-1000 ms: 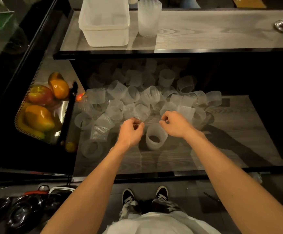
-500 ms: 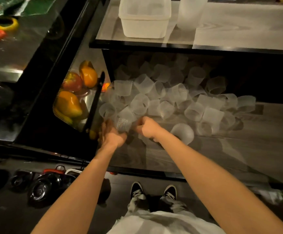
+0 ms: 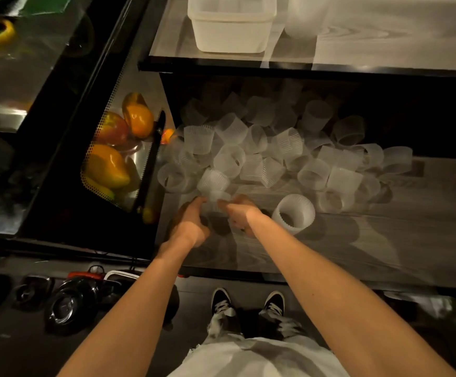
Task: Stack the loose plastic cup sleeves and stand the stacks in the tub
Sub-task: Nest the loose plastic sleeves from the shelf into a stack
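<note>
Several loose translucent ribbed cup sleeves [image 3: 259,148] lie heaped on the lower wooden shelf. My left hand [image 3: 191,219] and my right hand [image 3: 237,213] meet at the heap's front left, and both grip a small stack of sleeves [image 3: 213,186] held between them. Another short stack [image 3: 293,213] lies on its side just right of my right hand. The white plastic tub [image 3: 232,25] stands on the upper shelf at the back, with a tall stack of sleeves [image 3: 305,17] upright beside it on the right.
A perforated metal tray [image 3: 104,159] with orange and red fruit sits to the left of the shelf. The upper shelf's dark front edge [image 3: 303,70] overhangs the heap. Black metal items [image 3: 66,300] lie on the floor at lower left, near my shoes.
My hands moved from the middle of the heap to its front left and now hold a small stack between them. The camera view shifted left.
</note>
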Tool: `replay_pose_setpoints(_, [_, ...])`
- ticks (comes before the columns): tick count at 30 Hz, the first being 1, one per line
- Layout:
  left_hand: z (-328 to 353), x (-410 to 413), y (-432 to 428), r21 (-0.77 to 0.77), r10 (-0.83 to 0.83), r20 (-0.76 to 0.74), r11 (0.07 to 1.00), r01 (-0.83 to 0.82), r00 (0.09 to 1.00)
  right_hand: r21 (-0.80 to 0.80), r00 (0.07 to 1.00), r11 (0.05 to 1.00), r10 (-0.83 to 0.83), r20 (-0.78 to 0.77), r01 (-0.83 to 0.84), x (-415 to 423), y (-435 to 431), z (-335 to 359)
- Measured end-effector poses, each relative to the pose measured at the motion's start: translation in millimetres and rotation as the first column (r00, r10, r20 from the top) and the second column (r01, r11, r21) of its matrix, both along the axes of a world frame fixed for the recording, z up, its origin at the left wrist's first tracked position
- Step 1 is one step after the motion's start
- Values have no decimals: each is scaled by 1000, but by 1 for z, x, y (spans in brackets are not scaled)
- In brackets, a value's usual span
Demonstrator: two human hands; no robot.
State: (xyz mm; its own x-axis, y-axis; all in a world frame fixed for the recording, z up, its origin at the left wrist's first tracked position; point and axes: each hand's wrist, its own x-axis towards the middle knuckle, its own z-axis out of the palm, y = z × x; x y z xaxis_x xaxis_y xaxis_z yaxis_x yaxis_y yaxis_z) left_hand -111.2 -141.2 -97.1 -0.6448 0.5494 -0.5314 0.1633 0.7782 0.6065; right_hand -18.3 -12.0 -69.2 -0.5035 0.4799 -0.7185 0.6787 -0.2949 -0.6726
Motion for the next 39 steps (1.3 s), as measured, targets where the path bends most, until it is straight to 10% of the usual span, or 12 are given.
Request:
replay_pose_setpoints(15, [26, 14, -9, 195, 158, 207, 960, -199, 965, -242, 962, 939, -265, -60, 243, 18, 1, -14])
replay_pose_setpoints(21, [26, 9, -18, 101, 563, 524, 704, -702, 640, -274, 972, 934, -234, 14, 229, 22, 2, -11])
replay_pose_setpoints(27, [30, 13, -19, 76, 536, 679, 627, -775, 501, -220, 986, 965, -157, -54, 141, 22, -4, -8])
replay_pose_setpoints(33, [31, 21, -10, 79, 440, 722, 714, -696, 534, -174, 987, 982, 42, -153, -68, 36, -8, 1])
replay_pose_setpoints(39, [33, 30, 7, 50, 410, 426, 879, -473, 806, 37, 983, 995, 97, -158, -92, 40, -10, -5])
